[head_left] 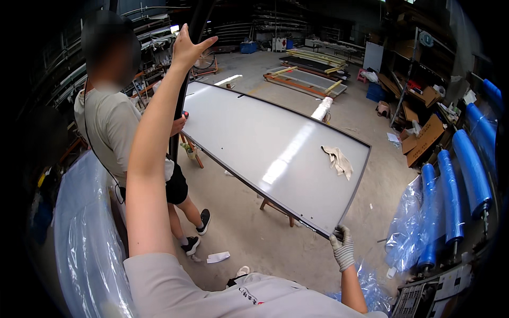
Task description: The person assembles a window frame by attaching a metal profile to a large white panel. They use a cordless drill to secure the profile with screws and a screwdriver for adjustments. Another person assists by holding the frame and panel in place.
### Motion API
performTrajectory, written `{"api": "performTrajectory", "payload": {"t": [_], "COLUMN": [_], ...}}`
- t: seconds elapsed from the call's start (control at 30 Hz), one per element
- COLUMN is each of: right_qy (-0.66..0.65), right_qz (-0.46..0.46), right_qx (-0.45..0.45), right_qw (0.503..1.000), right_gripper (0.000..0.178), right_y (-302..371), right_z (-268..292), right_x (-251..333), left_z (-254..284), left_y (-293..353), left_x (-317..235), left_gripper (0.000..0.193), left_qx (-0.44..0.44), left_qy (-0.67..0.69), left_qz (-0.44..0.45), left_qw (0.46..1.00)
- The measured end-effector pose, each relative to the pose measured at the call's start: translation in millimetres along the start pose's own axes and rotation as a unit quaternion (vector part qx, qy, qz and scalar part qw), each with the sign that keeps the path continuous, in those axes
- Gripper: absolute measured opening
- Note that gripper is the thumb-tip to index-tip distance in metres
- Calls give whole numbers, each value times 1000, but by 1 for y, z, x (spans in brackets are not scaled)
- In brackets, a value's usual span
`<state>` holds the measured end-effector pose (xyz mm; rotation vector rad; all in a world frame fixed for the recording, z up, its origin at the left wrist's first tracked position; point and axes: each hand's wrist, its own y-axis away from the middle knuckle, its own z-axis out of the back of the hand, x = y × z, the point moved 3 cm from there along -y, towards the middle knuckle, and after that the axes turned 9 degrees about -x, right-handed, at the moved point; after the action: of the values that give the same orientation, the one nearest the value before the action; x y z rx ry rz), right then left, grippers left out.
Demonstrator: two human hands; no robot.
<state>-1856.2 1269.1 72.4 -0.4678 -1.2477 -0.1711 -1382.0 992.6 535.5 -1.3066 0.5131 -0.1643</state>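
Note:
My bare left hand (189, 50) is raised high at the upper left, its thumb and fingers on either side of a long dark upright bar (179, 100). Lower right, my right hand (343, 248), in a pale striped glove, grips the near corner of a large framed panel (244, 143). The panel is light grey with a thin dark frame, and slopes away to the far left. A crumpled beige cloth (338, 161) lies on its right part. Brown supports (278, 209) show under it.
A person (111, 111) stands at my left, one hand near the dark bar. Clear plastic-wrapped material (85, 222) is beside them. Blue film rolls (471, 169) line the right side. Cardboard (426, 140) leans near a shelf. Stacked frames (307, 74) lie farther back.

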Motion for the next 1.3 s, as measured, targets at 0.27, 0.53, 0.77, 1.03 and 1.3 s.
{"api": "performTrajectory", "payload": {"t": [0.27,0.53,0.77,1.03,1.3], "right_qy": [43,49,49,41,-43], "right_qz": [-63,-137,-124,99,378], "right_qx": [-116,-194,-158,-138,-298], "right_qw": [990,970,978,985,875], "right_gripper": [49,48,50,50,56], "right_y": [24,80,49,-34,-107], "right_z": [-34,-45,-68,-84,-40], "right_x": [24,15,62,176,321], "left_z": [-64,-67,-96,-65,-45], "left_y": [-57,-83,-14,84,185], "left_x": [49,122,209,129,61], "left_gripper": [109,39,37,27,23], "left_qx": [-167,-18,21,39,67], "left_qy": [-19,38,57,90,192], "left_qz": [-78,-78,-32,-93,-160], "left_qw": [983,996,998,991,966]}}
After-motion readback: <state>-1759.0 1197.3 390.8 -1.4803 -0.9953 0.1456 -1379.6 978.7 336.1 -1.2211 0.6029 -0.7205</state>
